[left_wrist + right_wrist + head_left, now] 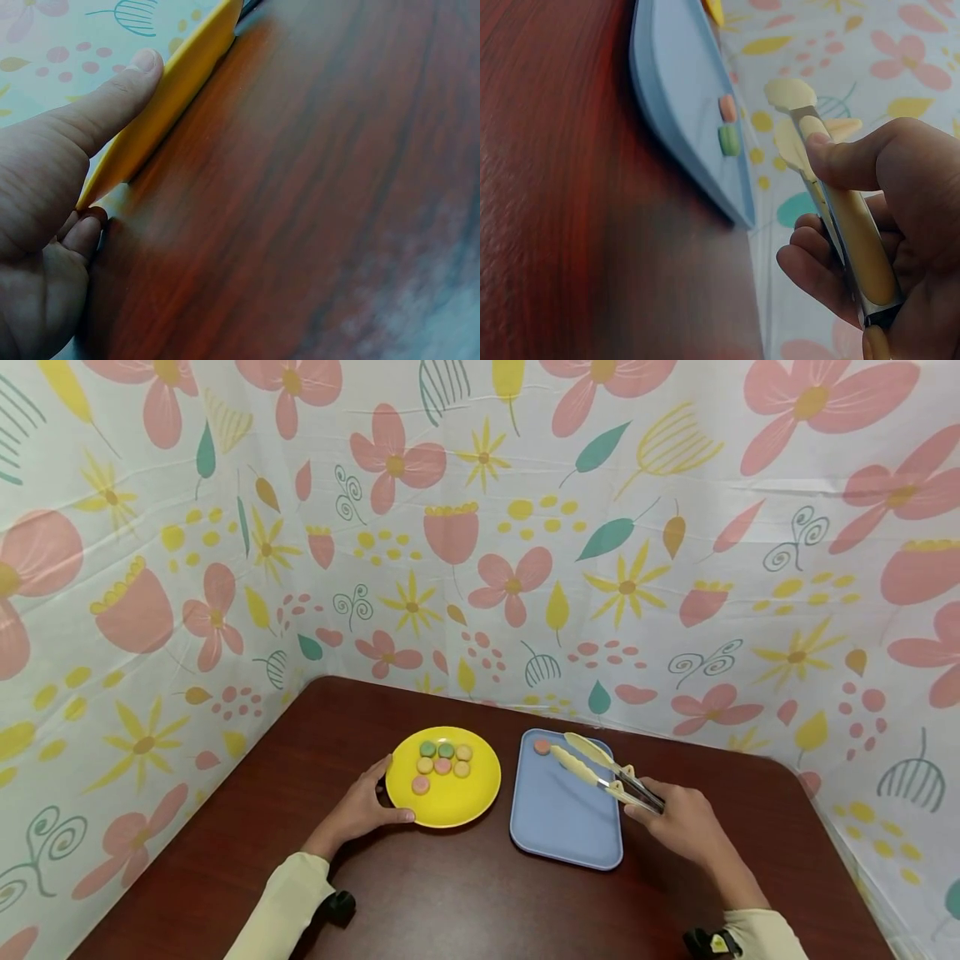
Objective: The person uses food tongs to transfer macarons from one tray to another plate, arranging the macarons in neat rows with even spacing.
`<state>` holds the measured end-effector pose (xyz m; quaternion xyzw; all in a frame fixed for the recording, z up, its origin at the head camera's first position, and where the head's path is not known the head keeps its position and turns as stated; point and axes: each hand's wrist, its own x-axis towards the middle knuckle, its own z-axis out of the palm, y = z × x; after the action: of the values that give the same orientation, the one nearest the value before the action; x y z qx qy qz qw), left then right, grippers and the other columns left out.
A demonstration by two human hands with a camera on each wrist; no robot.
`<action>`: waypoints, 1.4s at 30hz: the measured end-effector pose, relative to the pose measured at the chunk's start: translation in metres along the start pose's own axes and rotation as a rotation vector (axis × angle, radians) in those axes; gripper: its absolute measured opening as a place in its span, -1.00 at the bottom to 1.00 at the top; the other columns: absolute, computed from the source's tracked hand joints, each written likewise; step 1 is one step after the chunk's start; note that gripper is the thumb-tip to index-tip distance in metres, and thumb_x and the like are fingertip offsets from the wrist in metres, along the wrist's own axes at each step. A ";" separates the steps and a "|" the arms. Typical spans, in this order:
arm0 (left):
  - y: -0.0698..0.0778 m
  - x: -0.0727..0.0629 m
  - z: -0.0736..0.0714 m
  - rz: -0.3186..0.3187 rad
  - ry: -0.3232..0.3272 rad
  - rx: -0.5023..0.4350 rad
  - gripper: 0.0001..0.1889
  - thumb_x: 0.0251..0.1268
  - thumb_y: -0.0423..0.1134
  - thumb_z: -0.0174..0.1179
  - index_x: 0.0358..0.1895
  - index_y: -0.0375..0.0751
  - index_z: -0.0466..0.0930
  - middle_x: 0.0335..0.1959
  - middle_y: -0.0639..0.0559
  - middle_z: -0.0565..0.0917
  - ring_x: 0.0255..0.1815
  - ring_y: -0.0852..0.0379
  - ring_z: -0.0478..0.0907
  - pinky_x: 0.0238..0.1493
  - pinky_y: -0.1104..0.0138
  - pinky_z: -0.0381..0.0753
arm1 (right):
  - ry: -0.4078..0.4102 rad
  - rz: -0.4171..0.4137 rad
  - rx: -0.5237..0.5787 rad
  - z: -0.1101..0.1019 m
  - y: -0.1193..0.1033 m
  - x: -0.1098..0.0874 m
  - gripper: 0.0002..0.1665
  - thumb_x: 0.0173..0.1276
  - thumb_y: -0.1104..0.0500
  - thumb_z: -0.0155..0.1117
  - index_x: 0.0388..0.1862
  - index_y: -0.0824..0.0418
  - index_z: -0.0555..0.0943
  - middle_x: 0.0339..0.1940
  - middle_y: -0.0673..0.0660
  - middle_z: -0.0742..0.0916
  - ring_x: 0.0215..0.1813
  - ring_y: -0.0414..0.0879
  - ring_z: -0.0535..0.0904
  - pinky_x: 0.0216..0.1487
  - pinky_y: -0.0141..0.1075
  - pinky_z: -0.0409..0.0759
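Observation:
My left hand (365, 806) holds the near left rim of a round yellow plate (472, 802), thumb along the edge and fingers around the side. Several macarons (442, 766) in green, pink and pale yellow sit on this plate. In my right hand (686, 822) I grip cream-tipped metal tongs (611, 777), their tips apart above a blue rectangular tray (558, 835). Nothing shows between those tips. A pink macaron (727, 108) and a green macaron (729, 140) lie on the tray in the right wrist view; the tongs hide the green one in the head view.
Plate and tray stand side by side on a dark brown wooden table (450, 902) with rounded far corners. Floral-patterned cloth (517, 577) hangs around the table's far and side edges. Black straps (341, 908) circle both wrists.

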<state>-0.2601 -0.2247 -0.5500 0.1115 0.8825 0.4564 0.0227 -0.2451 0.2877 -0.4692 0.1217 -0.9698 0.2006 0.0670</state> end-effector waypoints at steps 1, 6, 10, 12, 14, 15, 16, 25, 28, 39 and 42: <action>0.000 0.000 0.000 0.002 0.000 -0.003 0.27 -0.05 0.15 0.61 0.66 -0.22 0.00 0.64 -0.25 0.10 0.58 -0.25 0.15 0.39 -0.08 0.41 | -0.008 0.006 0.000 0.000 0.002 -0.001 -0.43 0.32 0.01 0.48 0.22 0.29 0.66 -0.44 0.01 0.69 -0.41 -0.08 0.44 -0.34 -0.18 0.38; 0.000 0.000 0.000 0.000 0.000 -0.007 0.26 -0.04 0.14 0.60 0.66 -0.21 0.00 0.64 -0.25 0.09 0.59 -0.26 0.14 0.39 -0.08 0.41 | -0.043 0.020 -0.003 0.003 0.011 -0.002 -0.38 0.33 -0.05 0.47 0.19 0.36 0.66 -0.52 -0.02 0.64 -0.43 -0.08 0.42 -0.36 -0.18 0.36; 0.001 -0.001 0.000 -0.003 -0.005 -0.007 0.27 -0.04 0.15 0.60 0.66 -0.21 -0.01 0.65 -0.24 0.08 0.60 -0.26 0.12 0.40 -0.09 0.40 | -0.046 0.024 -0.019 0.007 0.017 -0.001 -0.37 0.31 -0.05 0.49 0.17 0.39 0.67 -0.38 0.08 0.75 -0.37 -0.06 0.49 -0.31 -0.13 0.45; 0.001 0.000 0.000 -0.002 -0.007 -0.005 0.27 -0.03 0.15 0.60 0.66 -0.21 -0.02 0.65 -0.24 0.07 0.60 -0.26 0.12 0.40 -0.08 0.39 | -0.043 0.026 -0.023 0.008 0.020 -0.001 -0.37 0.30 -0.05 0.50 0.16 0.39 0.68 -0.27 0.15 0.78 -0.34 -0.03 0.53 -0.28 -0.08 0.49; 0.000 -0.001 0.000 -0.002 -0.005 -0.006 0.27 -0.03 0.15 0.60 0.66 -0.22 -0.02 0.65 -0.25 0.07 0.60 -0.26 0.13 0.40 -0.08 0.40 | -0.044 0.031 -0.027 0.010 0.020 0.001 -0.36 0.29 -0.06 0.50 0.15 0.39 0.68 -0.21 0.19 0.79 -0.32 -0.02 0.55 -0.26 -0.06 0.52; 0.000 -0.001 0.000 -0.001 -0.004 -0.007 0.27 -0.03 0.15 0.60 0.66 -0.21 -0.02 0.65 -0.24 0.07 0.59 -0.26 0.13 0.40 -0.08 0.40 | -0.048 0.031 -0.026 0.011 0.021 0.001 -0.36 0.29 -0.07 0.50 0.15 0.39 0.68 -0.20 0.20 0.79 -0.31 -0.01 0.55 -0.26 -0.04 0.52; 0.001 -0.001 -0.001 0.000 -0.002 -0.007 0.26 -0.03 0.14 0.60 0.66 -0.21 -0.02 0.65 -0.24 0.08 0.59 -0.26 0.14 0.39 -0.08 0.41 | -0.052 0.029 -0.028 0.011 0.021 0.002 -0.35 0.29 -0.08 0.50 0.15 0.39 0.68 -0.19 0.21 0.79 -0.31 -0.01 0.56 -0.26 -0.03 0.53; 0.002 0.000 -0.001 0.000 -0.004 -0.009 0.27 -0.04 0.15 0.61 0.66 -0.21 -0.01 0.64 -0.24 0.09 0.57 -0.23 0.18 0.39 -0.06 0.42 | -0.080 0.035 -0.050 0.013 0.018 0.008 -0.40 0.29 -0.04 0.49 0.15 0.36 0.69 -0.16 0.23 0.79 -0.29 0.00 0.57 -0.23 0.00 0.55; 0.002 0.000 -0.001 -0.007 -0.004 -0.010 0.27 -0.05 0.15 0.61 0.66 -0.22 0.00 0.64 -0.23 0.09 0.58 -0.22 0.17 0.39 -0.05 0.42 | -0.091 0.033 -0.053 0.011 0.016 0.009 -0.41 0.30 -0.03 0.49 0.14 0.36 0.69 -0.16 0.26 0.78 -0.28 0.01 0.58 -0.23 0.03 0.55; 0.002 -0.002 0.000 -0.007 -0.007 -0.010 0.27 -0.04 0.15 0.60 0.66 -0.23 -0.02 0.64 -0.25 0.08 0.58 -0.25 0.15 0.40 -0.08 0.40 | -0.111 0.048 -0.071 0.004 0.014 0.008 -0.42 0.32 -0.01 0.47 0.16 0.36 0.68 -0.19 0.24 0.77 -0.31 0.00 0.53 -0.27 -0.03 0.51; 0.002 -0.002 0.000 -0.007 -0.002 -0.012 0.27 -0.04 0.15 0.60 0.66 -0.23 -0.02 0.64 -0.25 0.08 0.58 -0.25 0.16 0.39 -0.09 0.41 | -0.111 0.049 -0.062 0.003 0.014 0.009 -0.43 0.32 -0.01 0.47 0.16 0.35 0.68 -0.25 0.19 0.76 -0.35 -0.01 0.49 -0.32 -0.09 0.45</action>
<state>-0.2583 -0.2244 -0.5485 0.1088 0.8801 0.4615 0.0256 -0.2571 0.2971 -0.4751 0.1069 -0.9804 0.1648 0.0119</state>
